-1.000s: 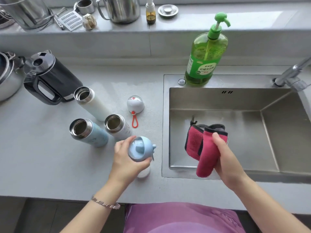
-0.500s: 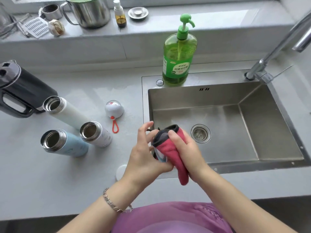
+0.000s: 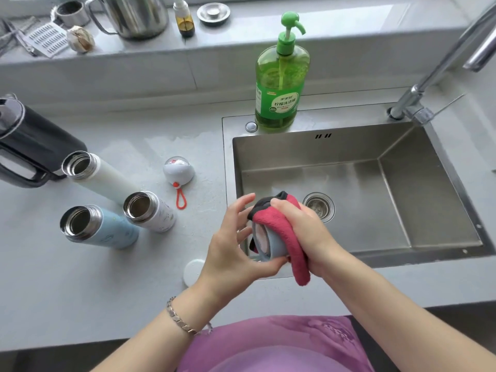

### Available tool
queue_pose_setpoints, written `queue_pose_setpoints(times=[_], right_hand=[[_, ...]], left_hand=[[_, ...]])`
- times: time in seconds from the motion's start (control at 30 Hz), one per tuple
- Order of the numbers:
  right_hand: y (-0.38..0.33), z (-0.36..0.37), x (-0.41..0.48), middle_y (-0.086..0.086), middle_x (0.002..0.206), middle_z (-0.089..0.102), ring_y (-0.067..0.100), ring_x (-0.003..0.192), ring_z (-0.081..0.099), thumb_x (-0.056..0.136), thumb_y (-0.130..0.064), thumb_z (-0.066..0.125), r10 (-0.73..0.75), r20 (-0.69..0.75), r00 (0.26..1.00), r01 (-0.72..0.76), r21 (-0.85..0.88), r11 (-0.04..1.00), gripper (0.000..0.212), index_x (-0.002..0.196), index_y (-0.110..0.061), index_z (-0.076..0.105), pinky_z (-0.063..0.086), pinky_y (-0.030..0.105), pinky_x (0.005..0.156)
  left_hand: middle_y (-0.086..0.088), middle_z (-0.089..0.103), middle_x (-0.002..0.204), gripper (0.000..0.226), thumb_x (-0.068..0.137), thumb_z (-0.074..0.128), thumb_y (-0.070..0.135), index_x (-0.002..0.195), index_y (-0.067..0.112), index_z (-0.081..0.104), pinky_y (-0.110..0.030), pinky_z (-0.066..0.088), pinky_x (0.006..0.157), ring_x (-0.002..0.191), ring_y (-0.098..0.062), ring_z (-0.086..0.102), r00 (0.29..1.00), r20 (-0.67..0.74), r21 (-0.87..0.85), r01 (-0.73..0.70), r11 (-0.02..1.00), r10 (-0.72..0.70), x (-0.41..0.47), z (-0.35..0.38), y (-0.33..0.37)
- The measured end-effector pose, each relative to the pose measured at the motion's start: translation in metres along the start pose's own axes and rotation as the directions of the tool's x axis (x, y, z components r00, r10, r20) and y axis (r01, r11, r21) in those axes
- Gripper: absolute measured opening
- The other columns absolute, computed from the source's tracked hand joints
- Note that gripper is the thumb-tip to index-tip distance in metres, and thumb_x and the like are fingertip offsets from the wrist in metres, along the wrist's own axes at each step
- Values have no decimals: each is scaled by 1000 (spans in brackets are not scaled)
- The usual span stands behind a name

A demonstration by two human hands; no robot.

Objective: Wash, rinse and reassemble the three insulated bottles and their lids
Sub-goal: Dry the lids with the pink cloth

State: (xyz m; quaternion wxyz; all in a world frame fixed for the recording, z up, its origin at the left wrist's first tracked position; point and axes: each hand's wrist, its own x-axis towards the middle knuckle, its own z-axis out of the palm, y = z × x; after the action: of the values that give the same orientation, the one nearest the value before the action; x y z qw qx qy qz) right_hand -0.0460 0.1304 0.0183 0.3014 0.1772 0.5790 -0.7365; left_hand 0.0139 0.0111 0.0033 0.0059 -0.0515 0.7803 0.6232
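Note:
Three open insulated bottles stand on the grey counter at the left: a tall white bottle (image 3: 99,175), a light blue bottle (image 3: 102,229) and a short white patterned bottle (image 3: 151,210). My left hand (image 3: 236,253) holds the light blue lid (image 3: 271,244) over the sink's front left corner. My right hand (image 3: 303,226) grips a red cloth with black trim (image 3: 284,232) wrapped over that lid. A white round lid with an orange loop (image 3: 178,171) lies on the counter. Another white lid (image 3: 193,272) shows partly behind my left wrist.
The steel sink (image 3: 429,200) with its drain (image 3: 319,206) is at the right, the tap (image 3: 440,68) at its back right corner. A green dish soap bottle (image 3: 280,87) stands on the sink's rear rim. A black kettle (image 3: 29,146) sits far left. Metal ware lines the back ledge.
My left hand carried the blue lid from the counter to the sink's edge. My right hand brought the red cloth onto the lid and now wraps it further round.

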Motion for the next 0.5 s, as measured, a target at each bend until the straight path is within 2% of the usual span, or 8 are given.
queue_pose_setpoints(times=[0.1,0.17,0.23,0.3,0.33,0.4,0.43,0.5], right_hand=[[12,1,-2,6,79,67,20,72,62,90,-32,58,-202,-24,979,195,-179,964,24,94,-9,65,53,37,70],[21,1,-7,-6,74,69,12,69,64,84,-39,63,-303,-11,953,290,-250,924,22,95,-20,65,54,28,66],[32,-2,-10,-13,87,71,6,83,66,75,-48,64,-377,24,926,364,-319,875,38,107,-28,63,52,22,76],[38,-7,-10,-17,99,70,3,94,65,70,-54,61,-414,68,908,410,-355,840,50,116,-34,58,50,20,84],[39,-9,-9,-18,98,70,1,93,65,69,-56,60,-415,74,907,414,-347,841,49,114,-36,58,49,19,83],[35,-11,-6,-19,81,70,-4,78,64,64,-69,60,-422,56,905,418,-301,857,50,98,-32,62,47,14,73],[34,-12,-4,-19,71,68,-5,68,61,57,-78,59,-425,43,904,419,-284,862,60,89,-27,63,46,12,66],[31,-12,0,-14,61,65,-1,58,59,47,-84,59,-369,44,928,368,-239,898,73,81,-20,61,50,16,59]], left_hand=[[6,69,104,67,48,84,16,108,28,58,-19,52,78,102,-10,63,981,-95,-202,148,968,-170,7,-2,-4],[-7,70,103,50,56,86,9,100,18,63,-23,55,71,92,-16,66,934,-106,-410,271,871,-341,14,-5,1],[-12,72,92,31,67,74,17,96,11,65,-25,56,65,78,-18,68,889,-27,-552,369,748,-458,21,-6,6],[-8,71,70,26,75,61,24,92,5,65,-19,53,53,60,-14,66,859,79,-575,454,681,-507,21,-8,12],[-7,69,64,26,79,58,26,91,4,65,-18,52,50,55,-13,65,841,127,-566,497,658,-527,20,-9,12],[-11,70,69,26,82,57,30,89,7,65,-22,55,53,57,-18,68,793,207,-556,577,598,-573,17,-13,10],[-14,71,74,26,81,58,31,89,7,65,-24,57,56,61,-20,69,773,226,-558,601,572,-593,17,-16,8],[-18,70,88,37,75,72,32,98,4,62,-28,58,63,70,-24,70,758,233,-562,616,552,-609,15,-24,3]])
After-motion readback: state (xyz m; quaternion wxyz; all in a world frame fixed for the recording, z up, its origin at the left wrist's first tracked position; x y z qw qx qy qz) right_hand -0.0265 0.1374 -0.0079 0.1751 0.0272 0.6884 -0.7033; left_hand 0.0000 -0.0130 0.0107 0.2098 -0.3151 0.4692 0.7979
